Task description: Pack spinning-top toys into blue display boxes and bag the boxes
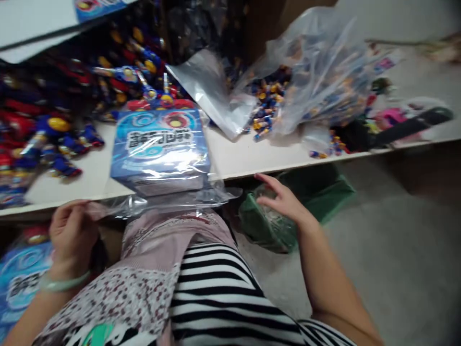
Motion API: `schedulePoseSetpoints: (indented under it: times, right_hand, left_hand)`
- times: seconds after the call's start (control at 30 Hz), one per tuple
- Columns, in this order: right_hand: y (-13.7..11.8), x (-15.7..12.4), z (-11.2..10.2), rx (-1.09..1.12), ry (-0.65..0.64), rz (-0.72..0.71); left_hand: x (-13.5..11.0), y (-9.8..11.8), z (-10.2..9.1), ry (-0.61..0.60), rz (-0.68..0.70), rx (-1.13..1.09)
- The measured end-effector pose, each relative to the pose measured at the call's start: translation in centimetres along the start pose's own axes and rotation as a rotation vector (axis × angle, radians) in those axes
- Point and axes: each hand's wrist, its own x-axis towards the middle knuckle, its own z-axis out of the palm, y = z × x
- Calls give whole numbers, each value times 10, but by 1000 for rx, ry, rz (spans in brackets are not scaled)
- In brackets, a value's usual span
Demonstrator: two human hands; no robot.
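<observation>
A blue printed box (162,149) lies at the front edge of the table inside a clear plastic bag (169,201). The bag's loose mouth hangs over the edge toward me. At its left corner my left hand (74,230) is closed, pinching the plastic between thumb and fingers. My right hand (283,199) is off to the right of the bag, just in front of the table edge. Its fingers are spread and hold nothing. Red toy figures (180,103) poke up behind the box.
Many red and blue toy figures (61,125) are heaped at left. A silvery sheet (219,105) and a big clear bag of small parts (324,81) lie at right. Below the table are a green bag (262,226) and, lower left, another blue box (25,283).
</observation>
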Motion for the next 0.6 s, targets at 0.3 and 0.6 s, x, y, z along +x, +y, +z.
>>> schedulePoseSetpoints:
  times: [0.3, 0.6]
  right_hand:
    - [-35, -63, 54, -86, 166, -1021]
    - [-50, -10, 91, 989, -541, 153]
  left_hand:
    - [-20, -19, -94, -350, -88, 31]
    - [-15, -29, -27, -520, -814, -572]
